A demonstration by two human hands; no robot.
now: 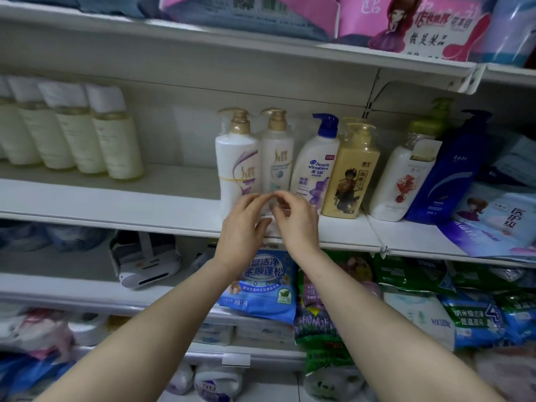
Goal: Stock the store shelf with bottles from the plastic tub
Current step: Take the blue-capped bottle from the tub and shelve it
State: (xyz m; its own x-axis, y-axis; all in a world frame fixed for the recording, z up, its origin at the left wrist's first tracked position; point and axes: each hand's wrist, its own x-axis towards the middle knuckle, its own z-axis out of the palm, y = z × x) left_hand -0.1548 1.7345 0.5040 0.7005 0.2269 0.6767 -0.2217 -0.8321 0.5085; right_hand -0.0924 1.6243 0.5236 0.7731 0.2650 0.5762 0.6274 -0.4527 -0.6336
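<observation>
Right, the foot of the second white pump bottle (277, 161) is hidden behind both hands. It stands on the middle shelf (116, 198), between its twin (236, 163) and a blue-capped bottle (314, 169). Left hand (242, 227) and right hand (297, 224) curl inward, fingertips meeting, pinching a clear film (275, 206) too blurred to identify.

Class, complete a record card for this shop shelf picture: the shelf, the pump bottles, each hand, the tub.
shelf: white shelf, middle level
pump bottles: six pump bottles side by side, pumps up
left hand: left hand, fingers curled at the base of the wrapped white bottle
right hand: right hand, fingers curled at the same bottle's base
tub: not in view
</observation>
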